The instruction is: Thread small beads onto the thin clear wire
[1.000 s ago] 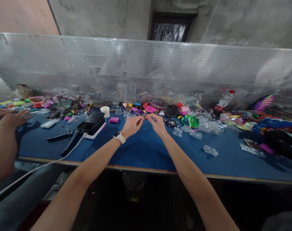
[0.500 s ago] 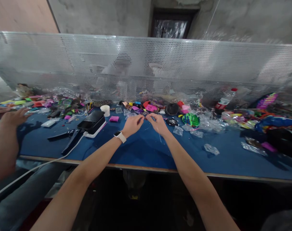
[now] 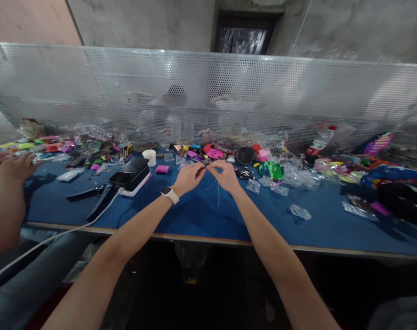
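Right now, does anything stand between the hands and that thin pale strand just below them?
Nothing visible does. The thin pale strand shows just below the right hand, against the blue tabletop, with the left hand close by. Anything pinched there is too small to make out.

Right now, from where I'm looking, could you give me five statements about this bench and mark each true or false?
1. The left hand has a watch at its wrist. True.
2. The right hand lies flat, far from the other. False: its fingers are bent, close by the left hand.
3. A thin pale strand hangs below the hands. True.
4. The white cup is right of both hands. False: it is left of them.
5. The bottle has a red cap. True.
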`<action>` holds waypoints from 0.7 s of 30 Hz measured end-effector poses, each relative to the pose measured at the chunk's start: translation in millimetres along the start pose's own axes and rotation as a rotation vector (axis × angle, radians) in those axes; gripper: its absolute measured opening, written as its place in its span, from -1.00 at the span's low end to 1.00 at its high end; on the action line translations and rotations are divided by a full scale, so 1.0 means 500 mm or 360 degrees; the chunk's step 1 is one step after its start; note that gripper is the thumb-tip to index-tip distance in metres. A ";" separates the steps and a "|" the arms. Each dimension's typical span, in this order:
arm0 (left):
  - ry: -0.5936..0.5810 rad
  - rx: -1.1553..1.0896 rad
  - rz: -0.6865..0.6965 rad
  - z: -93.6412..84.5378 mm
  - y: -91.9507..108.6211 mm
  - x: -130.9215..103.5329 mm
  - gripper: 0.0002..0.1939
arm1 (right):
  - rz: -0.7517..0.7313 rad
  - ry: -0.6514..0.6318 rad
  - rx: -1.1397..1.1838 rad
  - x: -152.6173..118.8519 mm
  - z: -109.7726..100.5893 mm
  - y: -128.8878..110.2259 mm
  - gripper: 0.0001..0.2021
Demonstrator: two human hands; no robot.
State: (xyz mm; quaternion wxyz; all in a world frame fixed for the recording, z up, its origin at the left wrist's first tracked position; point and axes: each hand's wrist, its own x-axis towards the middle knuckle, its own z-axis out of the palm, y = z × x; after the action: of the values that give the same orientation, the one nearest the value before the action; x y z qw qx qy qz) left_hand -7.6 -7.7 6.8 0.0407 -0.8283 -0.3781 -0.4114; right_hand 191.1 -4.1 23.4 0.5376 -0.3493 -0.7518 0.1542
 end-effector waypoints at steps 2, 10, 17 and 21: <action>-0.0010 0.0001 -0.0013 0.002 -0.002 0.001 -0.77 | -0.0001 -0.0023 -0.0031 -0.001 -0.001 -0.002 -0.57; -0.0099 -0.0138 0.0021 -0.005 0.003 0.004 -0.71 | 0.0031 -0.0085 0.0076 0.008 -0.043 -0.012 -0.59; -0.0112 -0.0097 0.0138 -0.004 0.018 -0.003 -0.69 | 0.0543 -0.0259 0.0579 0.007 -0.032 0.005 -0.40; -0.0192 0.0048 0.0194 -0.002 0.019 -0.011 -0.67 | 0.0972 -0.0534 0.1010 0.000 -0.026 0.011 -0.38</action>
State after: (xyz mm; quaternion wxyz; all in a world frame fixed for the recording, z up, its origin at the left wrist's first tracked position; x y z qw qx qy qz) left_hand -4.1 -18.0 5.8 0.0555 -0.8724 -0.3349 -0.3518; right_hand 204.9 -1.9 25.0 0.4189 -0.3432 -0.6068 0.5819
